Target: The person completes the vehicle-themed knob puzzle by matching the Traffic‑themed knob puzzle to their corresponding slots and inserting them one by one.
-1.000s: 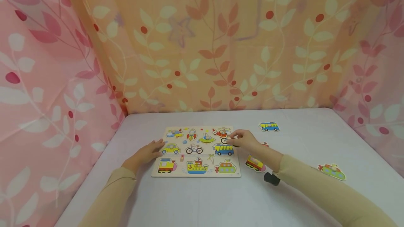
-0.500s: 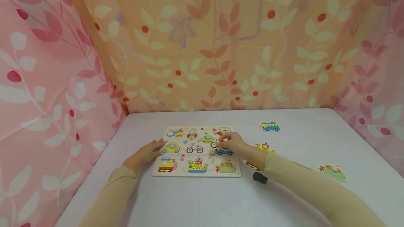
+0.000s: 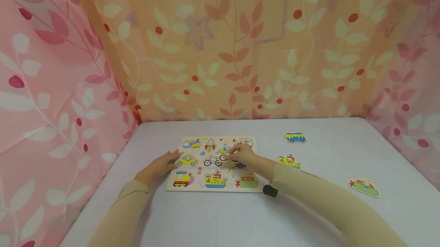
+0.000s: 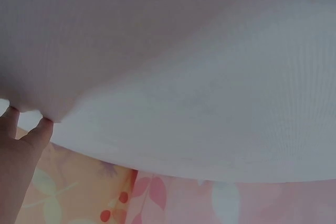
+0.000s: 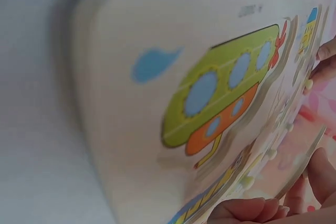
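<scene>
Right hand [image 3: 244, 156]: pinches bicycle piece [image 3: 223, 157] over puzzle board [image 3: 199, 180], toward two o'clock from centre. Left hand [image 3: 160, 165]: relaxed at board's nine o'clock edge. Boat piece [image 3: 290, 162]: on bench [image 3: 213, 220], three o'clock.

The bicycle piece [image 3: 223, 157] is partly hidden by the right hand [image 3: 245, 156] pinching it, the printed bus [image 3: 240, 165] just below the grip is mostly covered, and lettering [image 5: 250, 10] well apart from the grip is too blurred to read.

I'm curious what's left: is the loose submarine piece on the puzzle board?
No, the submarine piece lies on the table, right of the puzzle board.
</scene>
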### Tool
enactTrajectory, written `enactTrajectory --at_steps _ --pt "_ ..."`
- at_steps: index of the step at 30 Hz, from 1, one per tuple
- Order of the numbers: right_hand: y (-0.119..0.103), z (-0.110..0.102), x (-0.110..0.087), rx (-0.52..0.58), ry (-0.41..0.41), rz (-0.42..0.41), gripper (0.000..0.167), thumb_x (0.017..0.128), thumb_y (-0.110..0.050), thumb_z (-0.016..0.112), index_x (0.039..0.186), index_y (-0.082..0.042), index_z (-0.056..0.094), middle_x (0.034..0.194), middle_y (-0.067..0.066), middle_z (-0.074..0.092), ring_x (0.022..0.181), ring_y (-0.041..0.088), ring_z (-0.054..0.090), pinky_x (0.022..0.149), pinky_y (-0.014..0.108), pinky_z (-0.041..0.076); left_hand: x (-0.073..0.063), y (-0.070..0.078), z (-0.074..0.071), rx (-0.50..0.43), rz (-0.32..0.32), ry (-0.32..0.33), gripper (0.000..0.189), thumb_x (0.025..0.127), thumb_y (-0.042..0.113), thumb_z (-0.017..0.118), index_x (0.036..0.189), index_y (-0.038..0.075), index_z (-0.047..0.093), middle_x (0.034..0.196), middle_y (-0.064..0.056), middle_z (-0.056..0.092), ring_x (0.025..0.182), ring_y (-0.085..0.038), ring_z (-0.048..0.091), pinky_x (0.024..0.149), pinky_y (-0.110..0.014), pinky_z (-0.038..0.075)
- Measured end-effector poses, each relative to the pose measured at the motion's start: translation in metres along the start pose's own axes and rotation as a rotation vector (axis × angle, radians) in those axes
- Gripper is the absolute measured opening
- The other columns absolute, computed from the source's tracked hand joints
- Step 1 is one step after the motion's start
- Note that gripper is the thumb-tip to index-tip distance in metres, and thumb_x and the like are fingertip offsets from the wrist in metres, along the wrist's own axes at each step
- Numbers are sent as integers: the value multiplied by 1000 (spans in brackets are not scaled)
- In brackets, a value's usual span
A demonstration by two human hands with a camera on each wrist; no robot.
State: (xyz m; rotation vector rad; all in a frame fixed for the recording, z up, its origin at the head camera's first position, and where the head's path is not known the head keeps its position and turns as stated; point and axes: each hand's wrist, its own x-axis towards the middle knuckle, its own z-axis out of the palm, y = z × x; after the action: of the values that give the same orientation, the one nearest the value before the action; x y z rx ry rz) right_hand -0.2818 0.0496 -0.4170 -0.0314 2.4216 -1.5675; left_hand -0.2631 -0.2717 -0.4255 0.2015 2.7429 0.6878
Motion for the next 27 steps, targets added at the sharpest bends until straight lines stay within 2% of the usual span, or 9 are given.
enactTrajectory --at_steps 3,6,13,22,27 --pt "-2 7 2 -2 -4 21 16 81 -15 81 90 -6 71 125 10 57 104 26 54 88 40 46 0 0 0 4 -5 4 61 96 26 61 150 11 37 159 -10 22 145 -43 9 111 -65 10" --pt "-6 14 3 20 -17 52 17 81 -15 81 91 -6 70 129 12 54 107 27 52 93 40 46 0 0 -1 4 -14 3 61 96 26 61 150 12 36 160 -8 22 145 -42 8 111 -65 10" --pt "-10 26 5 28 -48 75 18 80 -13 80 92 -4 70 101 7 63 86 18 54 71 25 46 3 -2 1 -9 -32 -10 62 96 26 61 151 13 35 160 -7 20 146 -41 7 111 -65 10" --pt "-15 38 15 -9 -39 37 17 77 -11 83 85 -1 72 86 6 66 75 14 57 63 22 47 0 0 0 -18 5 5 61 96 26 61 150 10 38 159 -10 24 146 -41 9 112 -64 11" --pt "-19 43 18 -71 -50 30 16 77 -12 83 83 -2 73 82 4 65 71 12 56 59 21 46 -2 1 -1 -7 26 14 61 95 25 62 148 7 39 158 -13 26 145 -43 11 111 -65 12"
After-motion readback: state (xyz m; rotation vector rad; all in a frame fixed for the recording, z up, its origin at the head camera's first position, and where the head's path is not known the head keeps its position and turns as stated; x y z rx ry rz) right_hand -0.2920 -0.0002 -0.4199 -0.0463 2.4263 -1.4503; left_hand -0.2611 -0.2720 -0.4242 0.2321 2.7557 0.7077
